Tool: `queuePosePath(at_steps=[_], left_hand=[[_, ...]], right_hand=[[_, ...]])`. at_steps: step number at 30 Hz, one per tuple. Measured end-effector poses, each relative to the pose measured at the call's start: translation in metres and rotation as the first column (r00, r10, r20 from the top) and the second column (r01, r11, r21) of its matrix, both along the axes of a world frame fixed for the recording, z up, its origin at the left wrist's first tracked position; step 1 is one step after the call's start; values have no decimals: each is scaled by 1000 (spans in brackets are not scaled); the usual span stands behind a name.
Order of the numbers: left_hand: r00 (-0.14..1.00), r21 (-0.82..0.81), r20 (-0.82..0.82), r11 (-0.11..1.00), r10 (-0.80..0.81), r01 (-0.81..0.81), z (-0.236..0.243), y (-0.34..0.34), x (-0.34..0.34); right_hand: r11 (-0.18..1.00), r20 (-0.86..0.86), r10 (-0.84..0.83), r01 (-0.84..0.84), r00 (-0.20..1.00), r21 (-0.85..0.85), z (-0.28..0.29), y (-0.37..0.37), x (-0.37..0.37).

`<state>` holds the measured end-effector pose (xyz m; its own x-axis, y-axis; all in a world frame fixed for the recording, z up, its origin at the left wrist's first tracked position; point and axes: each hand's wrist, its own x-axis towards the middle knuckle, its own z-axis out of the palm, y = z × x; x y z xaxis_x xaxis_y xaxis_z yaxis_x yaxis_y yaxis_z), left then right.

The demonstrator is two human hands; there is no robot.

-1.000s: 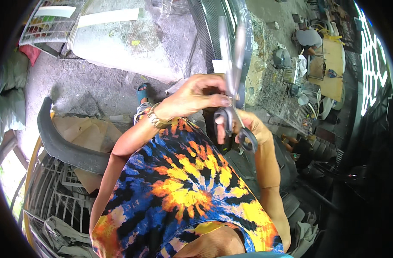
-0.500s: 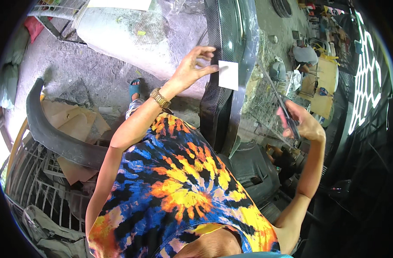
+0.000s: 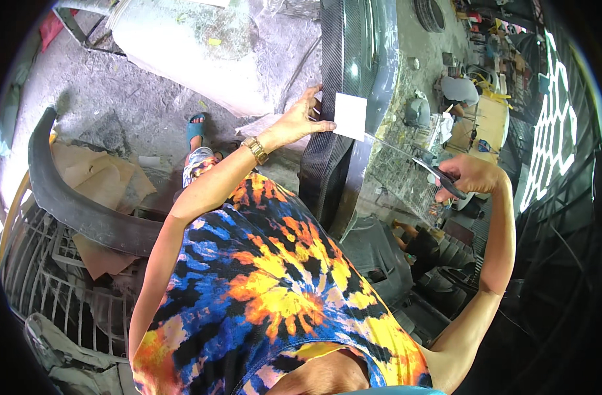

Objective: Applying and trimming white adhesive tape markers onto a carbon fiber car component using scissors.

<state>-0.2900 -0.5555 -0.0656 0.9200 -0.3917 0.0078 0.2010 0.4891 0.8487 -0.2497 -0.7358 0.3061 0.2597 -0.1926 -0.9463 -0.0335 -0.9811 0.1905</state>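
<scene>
Carbon-weave panel (image 3: 340, 99), long, dark and glossy, stands nearly upright in front of the person and runs from the top edge of the view down toward the tie-dye shirt (image 3: 274, 289). On the panel's face, about level with the raised hands, sits a white square patch (image 3: 350, 116). The left hand (image 3: 299, 120) is on the panel's left edge just beside that patch, its fingers spread open and pressed flat against the weave; a gold wristwatch (image 3: 255, 150) shows on that wrist. The right hand (image 3: 471, 176) is off to the panel's right, well apart from it, with its fingers closed around the dark handles of a pair of scissors (image 3: 416, 161), whose thin blades point back toward the patch and end just short of its lower right corner. Left of the panel, on the concrete floor (image 3: 83, 99), lie a curved black fender piece (image 3: 64, 197) and sheets of brown cardboard (image 3: 103, 181), and a foot in a blue sandal (image 3: 195, 128) shows near the panel's base.
</scene>
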Motion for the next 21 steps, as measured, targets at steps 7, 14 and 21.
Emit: queuePosePath(at_steps=[7,14,21], left_hand=[[1000,-3,-16,1000,-9,9,6,0,-2],[1000,20,-14,1000,-5,5,2,-8,-2],[1000,22,9,1000,17,-17,-2,-15,-1]], right_hand=[[999,-86,-46,46,995,4,-8,14,15],[997,-104,-82,81,991,-14,-15,23,25],[993,-119,-114,110,986,-43,-17,29,33]])
